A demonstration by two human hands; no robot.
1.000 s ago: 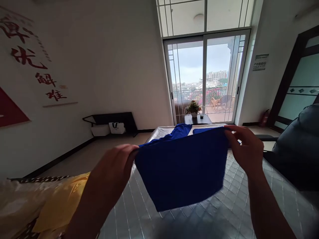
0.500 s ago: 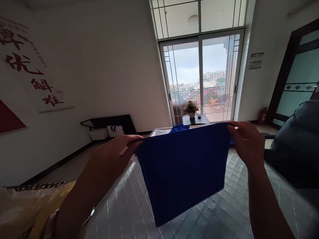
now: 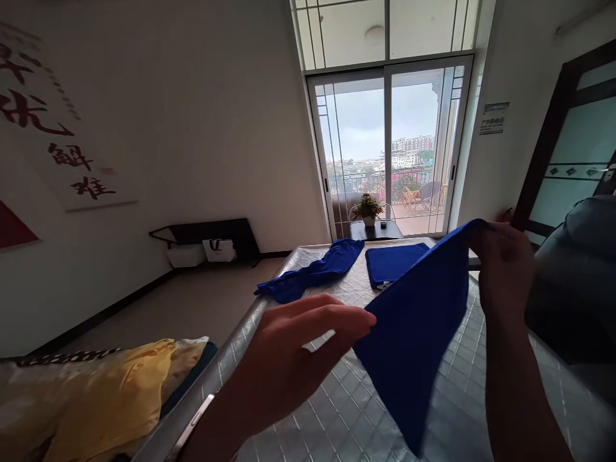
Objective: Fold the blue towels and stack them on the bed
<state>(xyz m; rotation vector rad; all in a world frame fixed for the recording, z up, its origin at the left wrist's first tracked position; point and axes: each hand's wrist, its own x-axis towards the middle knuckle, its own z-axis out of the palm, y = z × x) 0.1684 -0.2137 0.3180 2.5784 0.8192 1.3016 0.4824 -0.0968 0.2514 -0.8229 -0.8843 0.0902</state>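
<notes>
A blue cloth [image 3: 418,321] hangs between my two hands above the table, slanting up to the right. My left hand [image 3: 308,346] pinches its near left corner between thumb and fingers. At the upper right corner, my right hand [image 3: 505,263] grips the cloth with its fingers closed. Behind the held cloth, a flat, folded blue cloth [image 3: 394,260] lies on the table, partly covered from view. To its left, a crumpled blue cloth [image 3: 317,273] stretches toward the table's left edge.
The table has a silvery quilted cover [image 3: 332,398]. Yellow and beige fabrics [image 3: 120,391] are piled at lower left. A dark chair [image 3: 572,276] stands on the right. Beyond the table are a small black table [image 3: 375,231] with a potted plant [image 3: 368,208] and a sliding glass door [image 3: 356,141].
My left hand has moved right and nearer, my right hand slightly right and up. The held cloth has turned from spread flat to slanted, uncovering the folded and crumpled cloths behind.
</notes>
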